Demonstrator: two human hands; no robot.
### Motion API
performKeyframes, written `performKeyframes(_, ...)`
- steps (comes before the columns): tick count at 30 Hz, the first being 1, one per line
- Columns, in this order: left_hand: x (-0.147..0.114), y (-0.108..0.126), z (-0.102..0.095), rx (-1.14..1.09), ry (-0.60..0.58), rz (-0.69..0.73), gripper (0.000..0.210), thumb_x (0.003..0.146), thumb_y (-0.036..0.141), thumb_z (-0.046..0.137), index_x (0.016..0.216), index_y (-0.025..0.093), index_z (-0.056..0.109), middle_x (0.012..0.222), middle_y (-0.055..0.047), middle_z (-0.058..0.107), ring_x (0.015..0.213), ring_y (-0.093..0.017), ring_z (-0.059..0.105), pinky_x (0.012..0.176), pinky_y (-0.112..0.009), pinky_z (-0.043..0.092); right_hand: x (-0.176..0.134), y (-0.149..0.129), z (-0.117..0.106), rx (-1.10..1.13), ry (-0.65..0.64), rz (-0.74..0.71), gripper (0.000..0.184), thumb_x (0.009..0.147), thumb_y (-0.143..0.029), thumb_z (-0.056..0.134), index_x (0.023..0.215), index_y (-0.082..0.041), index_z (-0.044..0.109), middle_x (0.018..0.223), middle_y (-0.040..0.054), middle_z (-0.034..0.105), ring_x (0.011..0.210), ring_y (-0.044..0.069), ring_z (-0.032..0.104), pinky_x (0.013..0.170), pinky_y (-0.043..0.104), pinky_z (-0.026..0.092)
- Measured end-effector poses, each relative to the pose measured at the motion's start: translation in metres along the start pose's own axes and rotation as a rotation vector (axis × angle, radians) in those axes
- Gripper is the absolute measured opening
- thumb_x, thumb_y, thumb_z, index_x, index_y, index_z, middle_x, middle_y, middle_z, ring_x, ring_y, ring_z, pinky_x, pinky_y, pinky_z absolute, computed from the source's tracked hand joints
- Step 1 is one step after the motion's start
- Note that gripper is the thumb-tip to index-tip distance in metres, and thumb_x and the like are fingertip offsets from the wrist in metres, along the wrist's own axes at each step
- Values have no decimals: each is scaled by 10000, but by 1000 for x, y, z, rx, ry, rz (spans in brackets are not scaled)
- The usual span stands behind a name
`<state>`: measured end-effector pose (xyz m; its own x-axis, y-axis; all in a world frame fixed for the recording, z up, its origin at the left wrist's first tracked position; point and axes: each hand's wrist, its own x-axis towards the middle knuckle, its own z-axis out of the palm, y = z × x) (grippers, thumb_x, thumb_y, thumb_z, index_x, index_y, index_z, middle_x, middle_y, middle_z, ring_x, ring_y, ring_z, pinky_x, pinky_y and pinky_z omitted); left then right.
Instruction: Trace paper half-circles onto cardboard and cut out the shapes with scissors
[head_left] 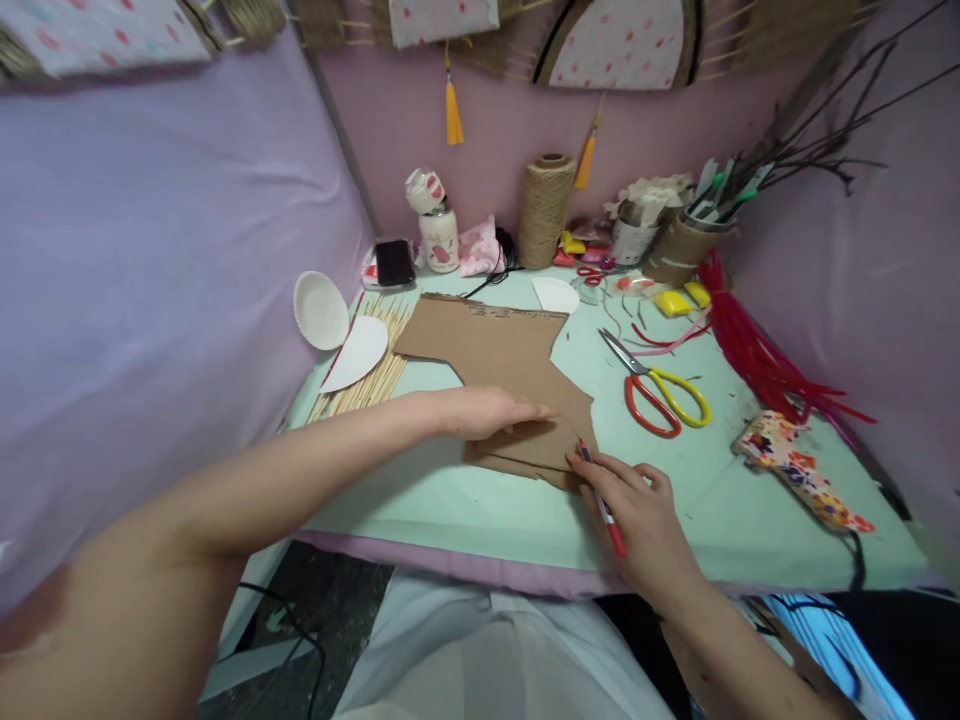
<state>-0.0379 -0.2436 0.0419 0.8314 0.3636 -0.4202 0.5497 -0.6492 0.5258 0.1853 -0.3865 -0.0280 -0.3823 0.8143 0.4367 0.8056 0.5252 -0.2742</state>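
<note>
A brown piece of cardboard (510,350) with uneven cut edges lies on the table, and its near end rests over another layer of cardboard (510,463). My left hand (499,412) is laid flat across the cardboard, fingers stretched to the right. At the near right corner, my right hand (637,510) is closed around a red-and-white pen (604,508), whose red tip points away from me at the cardboard edge. Fingertips of that hand touch the cardboard too. Scissors (651,385) with one red and one yellow handle lie apart to the right, blades slightly spread.
Thin wooden sticks (367,385), a white half-circle (356,355) and a white paper bowl (321,310) are at left. Behind stand a twine spool (546,215), a white bottle (439,238) and a pen holder (686,250). Red strands (757,350) and a floral glue gun (802,470) lie right.
</note>
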Motion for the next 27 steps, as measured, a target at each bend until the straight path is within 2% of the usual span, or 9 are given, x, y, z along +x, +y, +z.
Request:
performKeyframes(6, 3, -7, 2, -98, -12, 61, 509, 921, 245, 310, 1422, 331, 307, 1462, -8, 401, 777, -97, 643, 891, -300, 423, 0, -1, -2, 20, 14, 27, 283, 925, -155, 440, 1192, -187, 532, 1089, 94, 694, 1051, 227, 611, 807, 371, 316)
performKeyframes(7, 5, -9, 3, -86, -6, 78, 503, 916, 225, 321, 1410, 320, 338, 1455, -9, 414, 823, -110, 649, 893, -301, 427, 0, -3, -4, 40, 27, 38, 278, 923, -157, 441, 1179, -197, 542, 1075, 89, 694, 1024, 223, 619, 811, 373, 316)
performKeyframes(9, 9, -12, 5, -30, 12, 145, 483, 884, 160, 385, 1350, 268, 450, 1440, -30, 441, 1036, -158, 613, 943, -304, 409, 1, -8, -9, 117, 72, 73, 261, 914, -160, 448, 1142, -215, 562, 1005, 74, 696, 928, 209, 634, 810, 377, 326)
performKeyframes(11, 13, -15, 6, 43, 26, 224, 441, 845, 100, 446, 1262, 191, 557, 1430, -80, 453, 1254, -198, 471, 1013, -305, 359, 4, -16, -13, 240, 125, 110, 246, 901, -167, 467, 1115, -221, 574, 910, 59, 679, 830, 196, 623, 786, 371, 360)
performKeyframes(13, 15, -17, 7, 93, 33, 267, 403, 836, 86, 470, 1213, 143, 601, 1426, -119, 447, 1326, -215, 385, 1044, -309, 329, 9, -27, -15, 384, 162, 139, 217, 890, -171, 482, 1069, -223, 592, 854, 47, 653, 777, 187, 602, 744, 353, 401)
performKeyframes(16, 16, -17, 9, 93, 54, 269, 377, 859, 119, 463, 1200, 168, 616, 1427, -102, 448, 1314, -213, 406, 1037, -315, 343, 20, -43, -7, 528, 172, 214, 152, 882, -188, 491, 959, -228, 616, 828, 39, 650, 761, 184, 597, 690, 323, 438)
performKeyframes(20, 16, -18, 11, 49, 77, 271, 338, 873, 185, 473, 1167, 182, 639, 1406, -89, 477, 1312, -215, 409, 1042, -316, 337, 34, -56, 14, 533, 167, 329, 69, 861, -251, 524, 869, -217, 583, 763, 37, 634, 699, 188, 579, 631, 309, 446)
performKeyframes(27, 17, -21, 13, 61, 64, 308, 334, 865, 180, 471, 1151, 172, 643, 1403, -97, 484, 1299, -208, 422, 1031, -305, 336, 50, -63, 29, 449, 99, 228, 68, 877, -234, 511, 834, -221, 561, 738, 18, 644, 710, 182, 573, 709, 331, 397)
